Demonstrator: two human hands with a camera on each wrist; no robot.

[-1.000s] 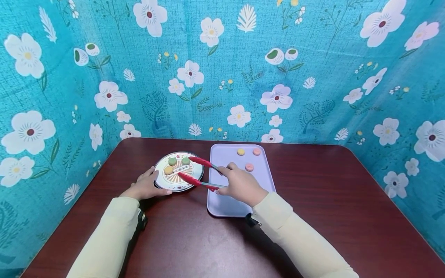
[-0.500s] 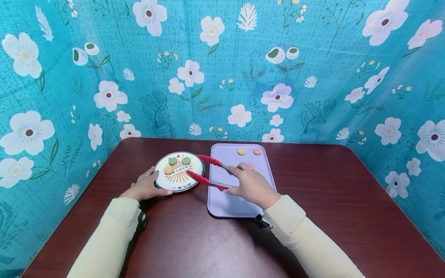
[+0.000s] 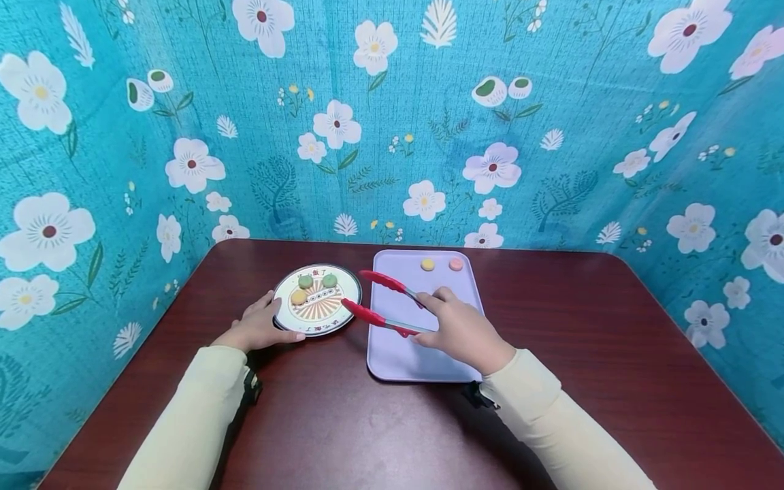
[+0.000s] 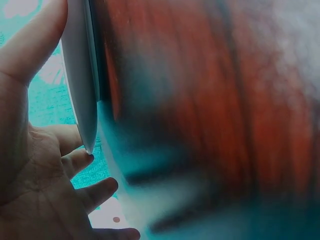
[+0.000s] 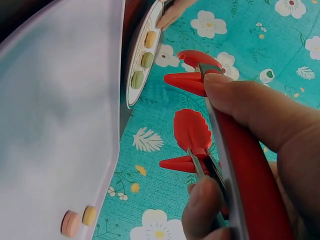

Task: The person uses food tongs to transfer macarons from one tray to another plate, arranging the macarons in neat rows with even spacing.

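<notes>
My left hand (image 3: 260, 328) holds the left rim of a round white plate (image 3: 333, 318), thumb along its near edge; in the left wrist view the plate's edge (image 4: 80, 75) runs between thumb and fingers. On the plate lie two green macarons (image 3: 329, 280) and a yellow macaron (image 3: 298, 297). My right hand (image 3: 468, 330) grips red-tipped metal tongs (image 3: 365, 313) over the lilac tray (image 3: 392, 364). The tongs' tips (image 5: 192, 131) are spread apart with nothing between them. At the tray's far end sit a yellow macaron (image 3: 427, 264) and a pink macaron (image 3: 456, 263).
Tray and plate stand side by side on a dark red-brown wooden table (image 3: 343, 429), a narrow gap between them. A blue flowered cloth (image 3: 380, 136) hangs behind the table and along both sides.
My right hand has drawn the tongs rightward, off the plate and over the tray. It now covers the second pink macaron seen earlier. The left hand stays at the plate.
</notes>
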